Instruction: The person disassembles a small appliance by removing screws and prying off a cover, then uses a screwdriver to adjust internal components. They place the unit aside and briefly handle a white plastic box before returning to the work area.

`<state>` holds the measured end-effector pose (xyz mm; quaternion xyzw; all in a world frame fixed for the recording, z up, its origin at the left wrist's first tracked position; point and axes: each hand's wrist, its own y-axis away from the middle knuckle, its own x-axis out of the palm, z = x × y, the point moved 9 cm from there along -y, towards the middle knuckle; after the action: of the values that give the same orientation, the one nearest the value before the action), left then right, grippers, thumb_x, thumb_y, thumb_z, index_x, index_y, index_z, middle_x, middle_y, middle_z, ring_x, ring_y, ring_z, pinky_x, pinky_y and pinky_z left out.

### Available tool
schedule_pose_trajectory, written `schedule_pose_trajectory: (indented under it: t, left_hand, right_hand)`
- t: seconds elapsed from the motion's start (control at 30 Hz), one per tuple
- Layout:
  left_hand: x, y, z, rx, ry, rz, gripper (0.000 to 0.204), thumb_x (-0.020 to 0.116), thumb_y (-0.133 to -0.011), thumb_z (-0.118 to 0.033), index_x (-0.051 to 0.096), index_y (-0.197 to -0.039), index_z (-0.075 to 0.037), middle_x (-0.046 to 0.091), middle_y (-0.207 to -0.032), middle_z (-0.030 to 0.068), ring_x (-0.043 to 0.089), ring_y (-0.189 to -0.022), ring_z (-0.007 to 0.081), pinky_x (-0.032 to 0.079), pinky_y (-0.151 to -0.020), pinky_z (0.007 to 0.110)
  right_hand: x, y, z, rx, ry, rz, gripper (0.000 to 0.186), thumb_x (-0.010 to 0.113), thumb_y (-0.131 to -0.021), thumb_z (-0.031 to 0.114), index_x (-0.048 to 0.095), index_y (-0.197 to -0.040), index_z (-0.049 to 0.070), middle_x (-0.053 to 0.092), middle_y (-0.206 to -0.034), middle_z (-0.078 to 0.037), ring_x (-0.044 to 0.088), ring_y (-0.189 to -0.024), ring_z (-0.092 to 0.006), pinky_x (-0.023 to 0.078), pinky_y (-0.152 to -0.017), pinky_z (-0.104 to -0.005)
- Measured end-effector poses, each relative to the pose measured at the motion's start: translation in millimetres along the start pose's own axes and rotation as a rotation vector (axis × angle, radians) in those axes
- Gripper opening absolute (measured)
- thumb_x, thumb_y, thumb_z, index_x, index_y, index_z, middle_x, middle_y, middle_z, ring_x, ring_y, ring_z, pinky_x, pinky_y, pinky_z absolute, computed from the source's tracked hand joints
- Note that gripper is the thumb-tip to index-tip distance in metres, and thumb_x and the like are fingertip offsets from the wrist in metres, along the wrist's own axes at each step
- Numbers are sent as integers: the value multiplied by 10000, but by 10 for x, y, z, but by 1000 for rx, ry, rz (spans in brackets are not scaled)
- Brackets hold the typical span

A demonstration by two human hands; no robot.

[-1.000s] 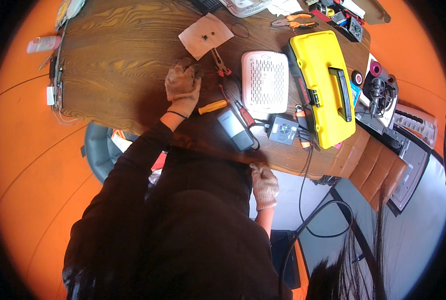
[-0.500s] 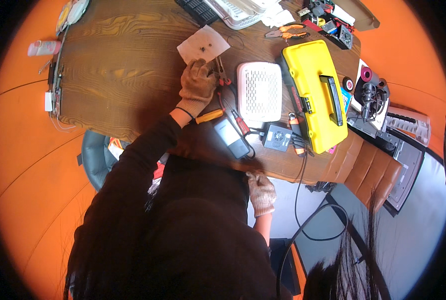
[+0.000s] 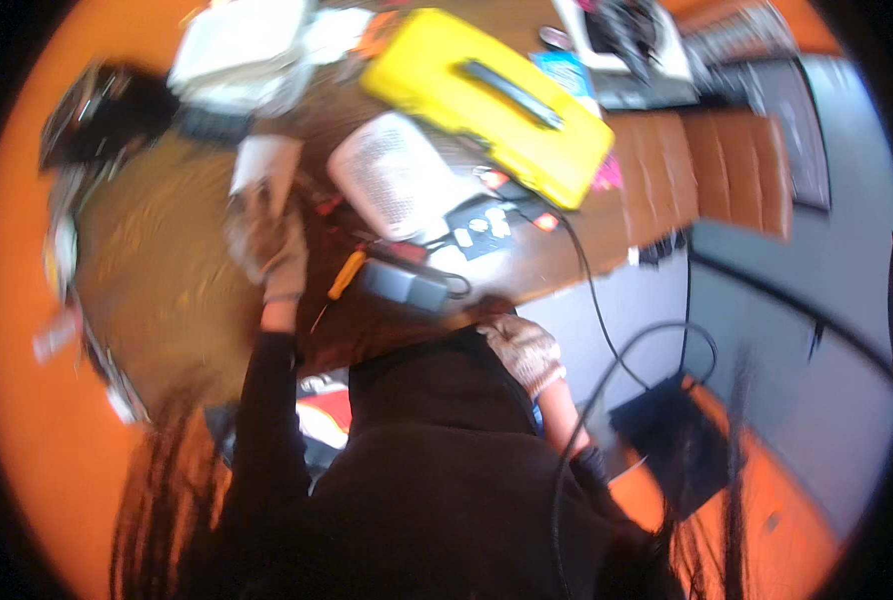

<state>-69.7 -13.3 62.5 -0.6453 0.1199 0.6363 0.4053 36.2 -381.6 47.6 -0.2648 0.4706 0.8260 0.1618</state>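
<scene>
My left hand (image 3: 270,240), in a tan knit work glove, reaches onto the table, blurred by motion. Its fingers look stretched out over the near part of a white paper sheet (image 3: 271,158). Close to its wrist lies a screwdriver with a yellow handle (image 3: 348,275). Beside that is a grey rectangular device (image 3: 405,286) with a dark cable. My right hand (image 3: 525,350), gloved alike, rests at my lap just off the table's near edge. Its fingertips are hard to make out against the dark clothing. A pale perforated cover (image 3: 393,178) sits right of the paper.
A yellow toolbox (image 3: 492,105) with a black handle stands at the back right. A small black box (image 3: 479,228) lies before it. White housings (image 3: 237,45) are stacked at the far left. A black cable (image 3: 592,270) hangs off the table near a brown chair (image 3: 732,170).
The whole view has swung, shifting the table's things leftward and blurring them. My left fingers look straighter and farther over the paper. My right hand stays at my lap.
</scene>
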Motion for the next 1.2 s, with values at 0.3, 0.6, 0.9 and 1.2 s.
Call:
schedule_pose_trajectory:
  t: [0.3,0.6,0.9,1.2]
  left_hand:
    - [-273,-140,286,-365,746,-104,476,801,-767,-254,612,-1057,71,688,-776,122,624,-640,150,497,-550,307]
    - [-661,-277,-1185,198,253,215,455,551,-969,-244,458,-1307,46,596,-1131,164,564,-1083,240,477,-919,305]
    - [-1693,837,-2922,691,422,-78,362,699,-831,-167,578,-1146,-38,620,-1075,179,630,-907,300,521,-809,413]
    - [-1920,1205,-2864,307,427,37,409,723,-722,-255,650,-1113,-158,522,-1296,180,476,-1206,406,403,-984,506]
  right_hand:
    - [599,-111,-739,-91,30,-135,347,456,-963,374,668,-1011,103,672,-1011,-117,621,-1008,-314,483,-882,-376]
    - [1579,735,-2606,388,-1,66,327,474,-928,342,630,-1094,107,658,-1064,-163,628,-1012,-343,498,-891,-434]
    - [1755,1626,-3934,569,-81,-162,304,394,-954,229,671,-990,108,658,-1063,-159,633,-1003,-312,507,-873,-425]
    - [1876,1633,-4614,313,183,44,189,494,-871,155,658,-852,64,677,-929,-187,651,-894,-356,515,-742,-471]
